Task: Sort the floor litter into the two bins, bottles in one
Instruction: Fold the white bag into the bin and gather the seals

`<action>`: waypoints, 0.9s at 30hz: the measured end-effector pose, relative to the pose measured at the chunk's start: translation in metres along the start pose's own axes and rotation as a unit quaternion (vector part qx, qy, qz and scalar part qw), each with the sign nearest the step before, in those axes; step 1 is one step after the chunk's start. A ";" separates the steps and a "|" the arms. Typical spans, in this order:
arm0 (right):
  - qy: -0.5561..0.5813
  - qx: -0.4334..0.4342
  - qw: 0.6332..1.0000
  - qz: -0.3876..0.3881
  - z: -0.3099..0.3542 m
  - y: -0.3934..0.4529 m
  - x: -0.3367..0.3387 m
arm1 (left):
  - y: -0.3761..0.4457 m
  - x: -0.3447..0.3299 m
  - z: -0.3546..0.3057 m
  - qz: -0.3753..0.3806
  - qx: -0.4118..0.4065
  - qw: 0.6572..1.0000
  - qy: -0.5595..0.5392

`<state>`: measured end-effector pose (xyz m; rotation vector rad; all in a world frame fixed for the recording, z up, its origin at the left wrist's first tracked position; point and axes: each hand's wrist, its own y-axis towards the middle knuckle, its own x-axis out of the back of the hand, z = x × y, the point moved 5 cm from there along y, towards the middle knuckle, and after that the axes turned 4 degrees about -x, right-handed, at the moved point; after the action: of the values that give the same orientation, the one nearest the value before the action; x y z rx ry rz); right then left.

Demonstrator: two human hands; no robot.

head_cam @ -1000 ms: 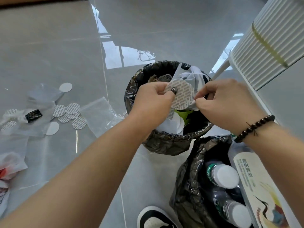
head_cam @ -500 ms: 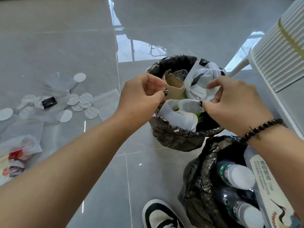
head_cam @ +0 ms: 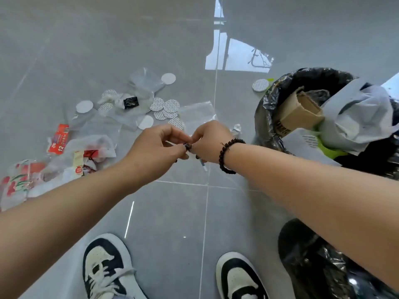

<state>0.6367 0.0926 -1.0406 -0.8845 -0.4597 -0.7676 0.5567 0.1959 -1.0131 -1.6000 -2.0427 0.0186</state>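
**Between drops: both hands busy on one small scrap, litter pile waiting**

I read this as mid-sort. The left hand (head_cam: 158,145) and right hand (head_cam: 210,142) meet fingertip to fingertip, left of the near-full litter bin (head_cam: 264,126) — each grip curled and pinching a thin pale strip (head_cam: 203,166) whose end pokes out below the right hand. What it is I cannot tell.

Next move, as I judge it: carry the strip right, over the bin rim, and let go; then reach further left for the foil discs (head_cam: 165,106), clear bags (head_cam: 197,112) and red wrappers (head_cam: 59,141).

The second bin (head_cam: 319,266) sits nearer than the litter bin, by my right shoe (head_cam: 237,277) — contents hidden.

Surface: glossy grey tile floor (head_cam: 108,39), window glare beyond the litter bin.
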 end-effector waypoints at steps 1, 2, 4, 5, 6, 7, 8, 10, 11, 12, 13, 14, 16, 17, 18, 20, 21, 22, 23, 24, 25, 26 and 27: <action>0.034 -0.040 0.999 0.010 -0.007 0.018 -0.017 | -0.002 0.002 0.008 -0.004 0.012 1.000 -0.001; 0.068 -0.076 0.995 0.008 -0.017 0.036 -0.031 | -0.003 0.005 0.019 -0.011 0.027 1.000 -0.004; 0.093 -0.121 0.988 -0.015 -0.033 0.065 -0.055 | -0.005 0.015 0.050 -0.037 0.075 0.996 -0.011; 0.079 -0.134 0.988 -0.019 -0.042 0.072 -0.064 | -0.009 0.018 0.068 -0.040 0.106 0.993 -0.011; 0.049 -0.137 0.989 -0.022 -0.052 0.076 -0.071 | -0.012 0.021 0.085 -0.040 0.139 0.989 -0.013; 0.016 -0.134 0.991 -0.023 -0.061 0.081 -0.078 | -0.016 0.026 0.103 -0.046 0.169 0.984 -0.020; -0.019 -0.129 0.991 -0.022 -0.068 0.083 -0.082 | -0.020 0.031 0.116 -0.053 0.191 0.980 -0.029; -0.090 -0.118 0.989 0.000 -0.079 0.086 -0.094 | -0.024 0.041 0.135 -0.066 0.214 0.974 -0.039; -0.116 -0.113 0.987 0.013 -0.084 0.087 -0.100 | -0.026 0.045 0.139 -0.068 0.215 0.973 -0.040; -0.133 -0.107 0.985 0.025 -0.088 0.087 -0.105 | -0.025 0.048 0.143 -0.071 0.215 0.973 -0.043; -0.144 -0.100 0.984 0.033 -0.089 0.087 -0.109 | -0.026 0.052 0.146 -0.076 0.216 0.972 -0.045; -0.158 -0.095 0.982 0.039 -0.091 0.088 -0.113 | -0.026 0.053 0.150 -0.077 0.220 0.971 -0.048; -0.199 -0.086 0.975 0.051 -0.093 0.087 -0.120 | -0.028 0.051 0.157 -0.069 0.235 0.968 -0.047; -0.217 -0.079 0.971 0.055 -0.094 0.085 -0.122 | -0.028 0.048 0.159 -0.062 0.238 0.968 -0.044; -0.228 -0.074 0.969 0.054 -0.095 0.084 -0.123 | -0.029 0.045 0.160 -0.055 0.240 0.968 -0.041; -0.235 -0.073 0.968 0.053 -0.097 0.085 -0.122 | -0.026 0.038 0.159 -0.050 0.237 0.969 -0.045; -0.224 -0.080 0.970 0.056 -0.097 0.086 -0.121 | -0.024 0.035 0.158 -0.051 0.234 0.970 -0.049; -0.205 -0.088 0.973 0.057 -0.098 0.088 -0.120 | -0.022 0.035 0.156 -0.053 0.232 0.970 -0.054; -0.168 -0.104 0.979 0.058 -0.099 0.088 -0.119 | -0.020 0.034 0.155 -0.054 0.232 0.969 -0.060; -0.116 -0.119 0.984 0.059 -0.099 0.088 -0.120 | -0.017 0.033 0.156 -0.053 0.235 0.968 -0.066; -0.046 -0.132 0.988 0.062 -0.098 0.086 -0.122 | -0.016 0.032 0.157 -0.052 0.239 0.967 -0.074; 0.018 -0.136 0.988 0.070 -0.096 0.084 -0.124 | -0.015 0.030 0.158 -0.051 0.243 0.965 -0.079; 0.066 -0.131 0.985 0.086 -0.092 0.080 -0.126 | -0.013 0.028 0.159 -0.052 0.243 0.965 -0.084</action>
<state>0.6198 0.0995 -1.2155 -1.0955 -0.1631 -0.7324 0.4745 0.2666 -1.1329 -1.2157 -2.0384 0.5891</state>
